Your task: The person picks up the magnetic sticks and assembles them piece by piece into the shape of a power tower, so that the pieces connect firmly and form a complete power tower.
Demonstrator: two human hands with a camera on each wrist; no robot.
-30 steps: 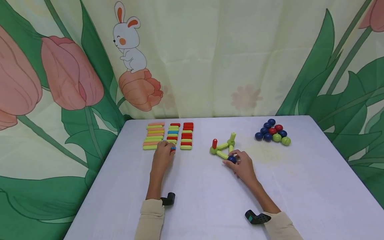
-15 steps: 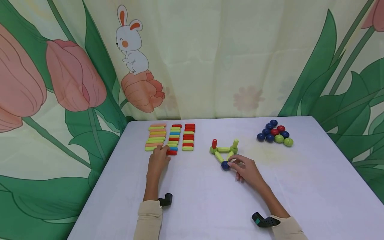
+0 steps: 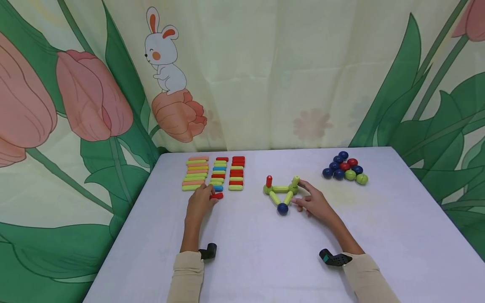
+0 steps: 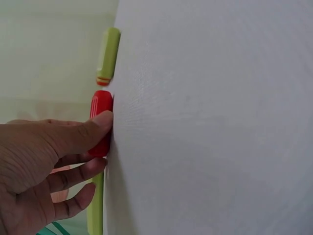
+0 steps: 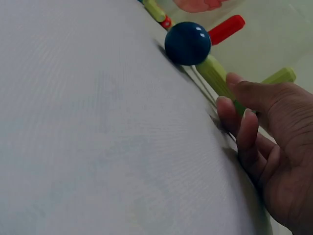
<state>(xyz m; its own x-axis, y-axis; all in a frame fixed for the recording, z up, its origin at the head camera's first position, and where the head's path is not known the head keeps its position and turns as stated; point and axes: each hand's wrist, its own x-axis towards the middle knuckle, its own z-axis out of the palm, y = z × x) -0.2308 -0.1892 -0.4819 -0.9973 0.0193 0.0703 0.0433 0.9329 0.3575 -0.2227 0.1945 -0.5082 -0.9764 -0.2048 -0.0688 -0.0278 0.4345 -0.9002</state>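
My left hand (image 3: 198, 202) pinches a short red stick (image 4: 101, 105) between thumb and fingers, close by the front end of the middle stick row. A blue stick (image 3: 217, 188) lies just beyond it. To the right, a triangle of green rods (image 3: 281, 189) joins two green balls (image 3: 267, 189) and a blue ball (image 3: 282, 209) at the front corner. One red stick (image 3: 269, 181) and one green stick (image 3: 295, 181) stand upright on the green balls. My right hand (image 3: 316, 204) is beside the triangle's right side, fingers spread, with fingertips right at the green ball and rod.
Three rows of coloured sticks (image 3: 195, 176) lie at the table's back left. A cluster of blue, red and green balls (image 3: 344, 166) lies at the back right. A printed curtain (image 3: 250, 84) hangs behind the white table (image 3: 250, 252).
My left hand has drawn the red stick slightly toward me, away from the blue one. The triangle has turned, its blue ball now at front. My right hand has left that ball.
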